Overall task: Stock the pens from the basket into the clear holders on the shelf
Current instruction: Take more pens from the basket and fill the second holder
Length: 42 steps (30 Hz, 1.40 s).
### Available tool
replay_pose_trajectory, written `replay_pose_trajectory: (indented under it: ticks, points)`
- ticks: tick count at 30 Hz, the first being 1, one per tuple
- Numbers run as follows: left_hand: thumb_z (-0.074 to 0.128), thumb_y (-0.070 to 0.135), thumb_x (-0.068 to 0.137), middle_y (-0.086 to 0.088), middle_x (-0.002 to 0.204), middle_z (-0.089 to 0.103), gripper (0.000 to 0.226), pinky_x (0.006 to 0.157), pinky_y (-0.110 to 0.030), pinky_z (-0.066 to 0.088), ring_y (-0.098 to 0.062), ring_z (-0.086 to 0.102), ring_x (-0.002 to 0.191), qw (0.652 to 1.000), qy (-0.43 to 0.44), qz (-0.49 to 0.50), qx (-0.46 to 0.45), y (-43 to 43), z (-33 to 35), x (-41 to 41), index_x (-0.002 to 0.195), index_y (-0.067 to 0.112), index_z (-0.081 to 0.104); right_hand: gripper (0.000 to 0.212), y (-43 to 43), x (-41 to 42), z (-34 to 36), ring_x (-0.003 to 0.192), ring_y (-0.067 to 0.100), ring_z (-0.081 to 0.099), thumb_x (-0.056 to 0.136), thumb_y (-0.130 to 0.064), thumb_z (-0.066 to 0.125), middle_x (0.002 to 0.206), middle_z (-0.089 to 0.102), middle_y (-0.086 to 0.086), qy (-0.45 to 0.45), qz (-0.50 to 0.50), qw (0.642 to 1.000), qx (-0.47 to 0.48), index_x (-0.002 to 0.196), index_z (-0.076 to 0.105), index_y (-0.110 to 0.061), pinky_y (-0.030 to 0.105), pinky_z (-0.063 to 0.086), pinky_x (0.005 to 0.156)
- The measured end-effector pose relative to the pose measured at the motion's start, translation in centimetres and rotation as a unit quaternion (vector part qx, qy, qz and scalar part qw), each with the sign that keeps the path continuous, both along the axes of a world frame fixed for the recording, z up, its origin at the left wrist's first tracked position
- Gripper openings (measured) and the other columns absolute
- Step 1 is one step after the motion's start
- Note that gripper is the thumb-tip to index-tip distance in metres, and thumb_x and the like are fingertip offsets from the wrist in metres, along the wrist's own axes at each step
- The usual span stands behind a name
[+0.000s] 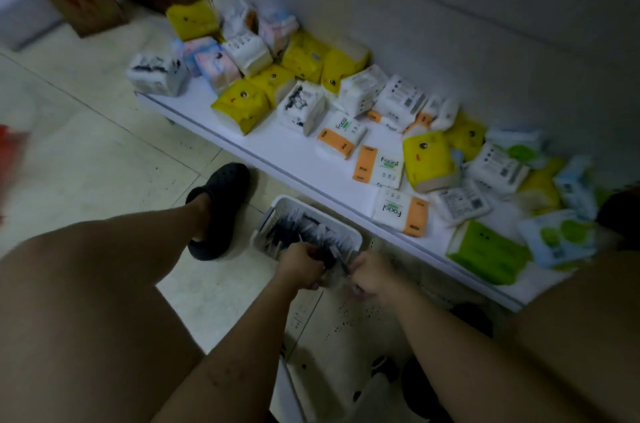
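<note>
Several pens [335,258] gripped by left hand [301,266] slant toward basket [281,202].

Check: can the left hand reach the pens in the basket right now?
Likely yes: the left hand is at the basket's near rim, its fingers curled round some pens, and nothing covers the rest.

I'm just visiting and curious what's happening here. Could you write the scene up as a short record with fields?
Setting: tiled floor beside a low white shelf
On shelf: tissue packs, yellow, white, green
Basket: white basket on the floor, holding dark pens
Left hand: grips a few pens at the basket's near edge
Right hand: curled beside them; grip unclear
Clear holders: not in view
</note>
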State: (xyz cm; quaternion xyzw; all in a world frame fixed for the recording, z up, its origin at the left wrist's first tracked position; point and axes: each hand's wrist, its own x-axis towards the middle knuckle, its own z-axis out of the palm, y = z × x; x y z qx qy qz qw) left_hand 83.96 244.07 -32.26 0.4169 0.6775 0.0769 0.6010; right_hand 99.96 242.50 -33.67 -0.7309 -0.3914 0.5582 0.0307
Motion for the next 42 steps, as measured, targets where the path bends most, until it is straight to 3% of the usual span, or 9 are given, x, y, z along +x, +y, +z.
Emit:
replay_pose_trajectory:
  ticks: [7, 11, 16, 21, 24, 27, 33, 38, 42]
  points:
    - [0.066, 0.003, 0.084, -0.015, 0.077, 0.07, 0.006, 0.064, -0.04, 0.057, -0.032, 0.067, 0.067, 0.993, -0.016, -0.02, 0.113, -0.4, 7.3, 0.4, 0.089, 0.007, 0.066, 0.018, -1.4, 2.3, 7.0, 0.055, 0.017, 0.065, 0.091, 0.0, 0.055, 0.068, 0.065, 0.006, 0.054, -0.032, 0.994, 0.084, 0.087, 0.064, -0.015, 0.029, 0.054, 0.054]
    - [0.073, -0.009, 0.074, -0.014, 0.072, 0.063, 0.02, 0.053, -0.031, 0.055, -0.025, 0.062, 0.058, 0.983, -0.04, 0.003, 0.178, -0.1, 12.1, 1.0, 0.09, -0.004, 0.062, 0.011, -2.2, 3.1, 10.4, 0.054, 0.026, 0.063, 0.088, -0.001, 0.064, 0.073, 0.063, 0.014, 0.107, -0.117, 0.972, 0.176, 0.086, 0.062, -0.012, 0.033, 0.049, 0.056]
    - [0.067, -0.011, 0.08, -0.019, 0.083, 0.061, 0.017, 0.065, -0.042, 0.057, -0.03, 0.064, 0.069, 0.951, -0.15, -0.009, 0.269, -0.4, 18.5, 3.4, 0.091, -0.002, 0.057, 0.014, -3.6, 3.4, 17.0, 0.062, 0.018, 0.065, 0.097, -0.013, 0.057, 0.073, 0.065, 0.013, 0.12, -0.136, 0.928, 0.326, 0.085, 0.061, -0.007, 0.03, 0.05, 0.055]
    - [0.062, -0.003, 0.09, -0.013, 0.081, 0.061, 0.015, 0.063, -0.034, 0.057, -0.027, 0.071, 0.074, 0.903, -0.244, -0.01, 0.353, -1.8, 24.8, 5.7, 0.104, 0.001, 0.062, 0.02, -4.1, 4.2, 24.6, 0.06, 0.011, 0.051, 0.094, -0.016, 0.062, 0.063, 0.057, -0.004, 0.074, -0.145, 0.869, 0.467, 0.074, 0.065, -0.015, 0.03, 0.043, 0.061]
    - [0.057, -0.002, 0.093, -0.006, 0.072, 0.064, 0.011, 0.062, -0.032, 0.056, -0.019, 0.07, 0.07, 0.873, -0.274, -0.021, 0.403, -2.7, 28.9, 6.2, 0.099, 0.0, 0.066, 0.011, -4.9, 4.3, 29.2, 0.052, 0.007, 0.05, 0.09, -0.014, 0.066, 0.062, 0.057, -0.004, 0.115, -0.168, 0.827, 0.524, 0.084, 0.066, -0.005, 0.025, 0.043, 0.052]
    - [0.059, -0.002, 0.091, -0.008, 0.074, 0.066, 0.007, 0.061, -0.029, 0.058, -0.016, 0.069, 0.069, 0.855, -0.291, -0.021, 0.428, -3.3, 33.4, 6.7, 0.093, 0.0, 0.065, 0.007, -6.1, 4.4, 33.8, 0.055, 0.004, 0.055, 0.089, -0.01, 0.067, 0.064, 0.059, -0.005, 0.132, -0.155, 0.788, 0.581, 0.091, 0.066, -0.016, 0.029, 0.046, 0.055]
    - [0.064, 0.0, 0.089, -0.014, 0.085, 0.067, 0.005, 0.076, -0.045, 0.06, -0.023, 0.069, 0.08, 0.811, -0.308, -0.045, 0.496, -4.5, 41.5, 7.9, 0.094, 0.0, 0.064, 0.013, -7.4, 5.8, 41.9, 0.07, 0.024, 0.063, 0.092, -0.014, 0.064, 0.078, 0.066, 0.003, 0.057, -0.111, 0.749, 0.651, 0.088, 0.064, -0.027, 0.043, 0.055, 0.064]
    - [0.059, -0.005, 0.09, -0.011, 0.09, 0.06, 0.038, 0.072, -0.047, 0.06, -0.027, 0.072, 0.084, 0.781, -0.325, -0.06, 0.53, -4.3, 46.1, 9.1, 0.125, 0.009, 0.054, 0.009, -7.2, 7.0, 46.3, 0.073, 0.023, 0.067, 0.095, -0.019, 0.06, 0.083, 0.069, 0.004, 0.027, -0.119, 0.722, 0.681, 0.087, 0.063, -0.023, 0.042, 0.058, 0.065]
    - [0.06, -0.011, 0.086, -0.015, 0.11, 0.054, 0.084, 0.067, -0.035, 0.06, -0.022, 0.072, 0.078, 0.769, -0.312, -0.083, 0.551, -2.9, 49.0, 9.4, 0.147, 0.039, 0.028, 0.01, -6.2, 8.0, 48.7, 0.077, 0.019, 0.069, 0.093, -0.014, 0.063, 0.093, 0.067, 0.002, 0.021, -0.112, 0.729, 0.675, 0.101, 0.06, -0.017, 0.028, 0.058, 0.062]
